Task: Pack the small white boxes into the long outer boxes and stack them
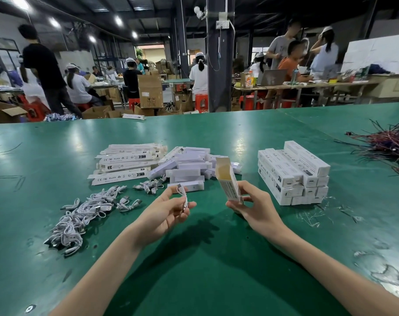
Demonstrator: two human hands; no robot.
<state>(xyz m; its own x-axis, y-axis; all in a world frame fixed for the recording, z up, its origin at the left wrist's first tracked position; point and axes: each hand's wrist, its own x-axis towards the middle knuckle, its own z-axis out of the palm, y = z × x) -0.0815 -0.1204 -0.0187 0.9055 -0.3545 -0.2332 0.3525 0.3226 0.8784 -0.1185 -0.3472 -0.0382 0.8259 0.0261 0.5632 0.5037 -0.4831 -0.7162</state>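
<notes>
My green counter [194,270] carries white cables [80,215] near left, flat outer boxes [125,163] and small white boxes [187,165] mid-counter, stacked long boxes [294,174] right, dark wires [390,144] far right.

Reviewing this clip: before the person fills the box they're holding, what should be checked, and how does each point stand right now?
1. Outer box held securely: ok, the right hand grips its lower end.
2. Its top end open and unblocked: ok, the end faces up and is open.
3. Left hand has its item ready: ok, it pinches one coiled cable.
4. Small white box already inside: cannot tell, the inside is mostly hidden.
5. More small white boxes within reach: ok, a loose pile lies behind the hands.
6. Stack fit to take another: ok, it appears to sit squarely at the right.
</notes>
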